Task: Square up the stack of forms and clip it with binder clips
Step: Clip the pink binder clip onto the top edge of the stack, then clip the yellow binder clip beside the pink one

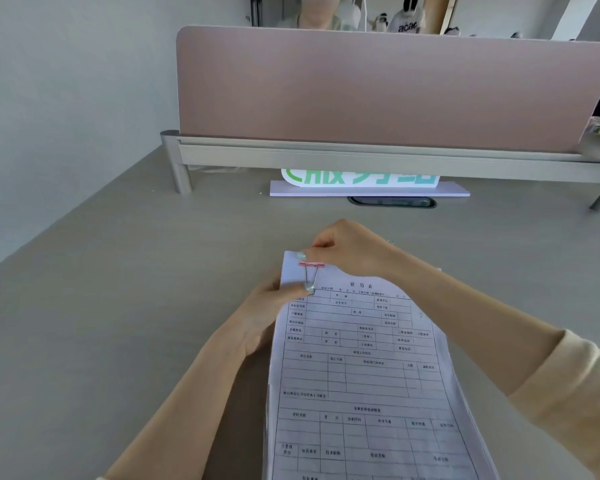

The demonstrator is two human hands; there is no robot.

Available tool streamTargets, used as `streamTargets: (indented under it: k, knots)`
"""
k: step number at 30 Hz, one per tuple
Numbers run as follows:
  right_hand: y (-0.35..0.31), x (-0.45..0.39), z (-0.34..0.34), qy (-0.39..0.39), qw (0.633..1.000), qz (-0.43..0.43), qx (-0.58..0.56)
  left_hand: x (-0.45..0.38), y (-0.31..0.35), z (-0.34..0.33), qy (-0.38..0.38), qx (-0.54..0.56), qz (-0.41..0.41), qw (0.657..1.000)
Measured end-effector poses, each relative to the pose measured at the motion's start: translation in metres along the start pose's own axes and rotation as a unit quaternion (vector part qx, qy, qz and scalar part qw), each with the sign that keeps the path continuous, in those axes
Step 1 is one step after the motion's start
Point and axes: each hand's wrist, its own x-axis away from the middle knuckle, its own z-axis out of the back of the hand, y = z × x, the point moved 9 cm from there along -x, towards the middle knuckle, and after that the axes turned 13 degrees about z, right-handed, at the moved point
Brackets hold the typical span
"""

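Note:
A stack of printed forms (361, 375) is lifted off the desk, its far end raised. A pink binder clip (311, 265) sits on the far edge near the left corner, one wire handle folded down onto the top sheet. My left hand (267, 317) grips the stack's left edge from beneath, thumb pressing the handle's loop. My right hand (350, 247) reaches over the far edge, fingers closed around the clip. The stack's right far corner is hidden behind my right wrist.
A grey desk (118, 306) spreads to the left. At the back stands a pink partition (378, 88) on a raised metal shelf (361, 161), with a white-and-green sign (361, 183) and a cable grommet (392, 201) below it. A small metal item (391, 242) lies behind my right hand.

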Motion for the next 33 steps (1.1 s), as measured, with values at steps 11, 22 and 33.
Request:
streamTargets:
  k: [11,22,33]
  knots:
    - [0.034,-0.003,0.0,0.089,0.996,-0.032,-0.001,-0.004,-0.006,0.02,0.069,-0.057,0.034,0.995]
    - [0.168,0.052,0.045,0.262,0.942,-0.206,-0.034,0.003,-0.006,0.077,0.15,-0.196,0.077,0.966]
    - [0.153,0.047,0.039,0.266,0.946,-0.16,-0.098,0.028,0.057,0.071,0.416,-0.298,-0.092,0.854]
